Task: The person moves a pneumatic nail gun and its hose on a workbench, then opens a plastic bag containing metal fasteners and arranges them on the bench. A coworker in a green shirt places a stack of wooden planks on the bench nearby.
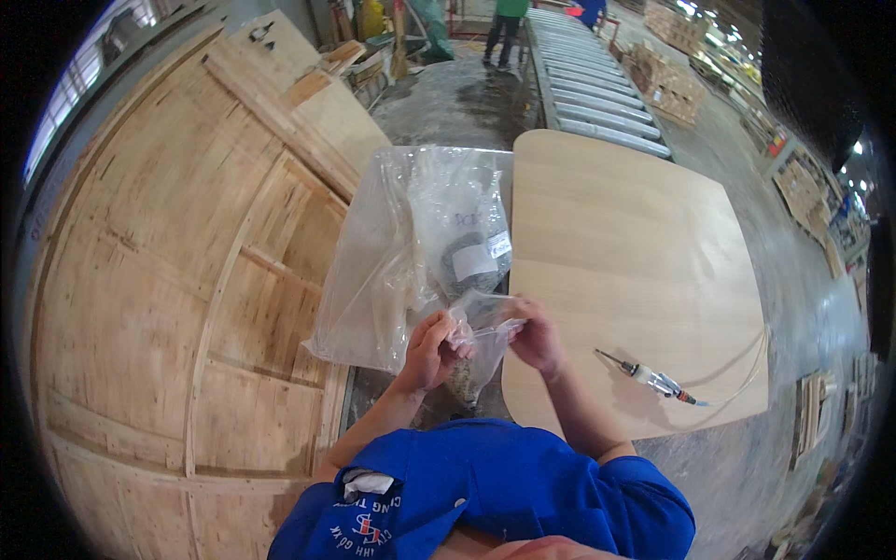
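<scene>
Between my two hands is a small clear plastic bag (485, 347), with something speckled low down in it that I cannot make out. My left hand (435, 350) pinches the gathered left side of its mouth. On the other side, my right hand (534, 336) grips the bag's right edge. Just beyond them, a large clear plastic bag (373, 243) lies over a pale board, and a dark bundle with white labels (474, 259) shows in or under the plastic. An air screwdriver (653, 380) with a long bit rests to the right of my right hand.
The screwdriver lies on a rounded pale wood panel (635, 215), its hose (747, 373) curling at the panel's right edge. A large plywood crate panel with battens (140, 280) stands at left. Ahead runs a roller conveyor (597, 84), with a person (507, 33) beside it.
</scene>
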`<state>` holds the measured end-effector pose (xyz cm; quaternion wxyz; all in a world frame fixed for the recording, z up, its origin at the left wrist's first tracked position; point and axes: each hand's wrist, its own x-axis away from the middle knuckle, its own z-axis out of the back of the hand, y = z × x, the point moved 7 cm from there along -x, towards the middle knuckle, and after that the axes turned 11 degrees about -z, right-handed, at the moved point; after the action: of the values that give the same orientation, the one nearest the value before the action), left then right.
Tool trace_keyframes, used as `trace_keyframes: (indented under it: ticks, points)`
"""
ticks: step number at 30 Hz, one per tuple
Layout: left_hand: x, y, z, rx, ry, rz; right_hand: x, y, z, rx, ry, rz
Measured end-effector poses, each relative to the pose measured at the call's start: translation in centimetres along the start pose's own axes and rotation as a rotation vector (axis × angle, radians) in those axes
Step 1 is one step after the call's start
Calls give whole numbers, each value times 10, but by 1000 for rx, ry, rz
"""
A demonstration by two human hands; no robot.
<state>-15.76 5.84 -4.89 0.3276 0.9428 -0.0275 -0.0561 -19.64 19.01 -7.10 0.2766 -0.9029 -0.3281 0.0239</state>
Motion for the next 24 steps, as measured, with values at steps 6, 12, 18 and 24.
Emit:
trace_keyframes:
  ticks: [6,12,18,24]
  points:
    - [16,-60,-38,-71,-302,202,108,-48,24,216,272,150]
    - [10,-129,-104,-1173,-886,-158,183,-59,85,-432,363,153]
    - [13,-237,-60,-448,-185,406,241,-65,134,243,699,97]
    - [43,-300,-65,41,273,665,282,-66,163,1047,932,58]
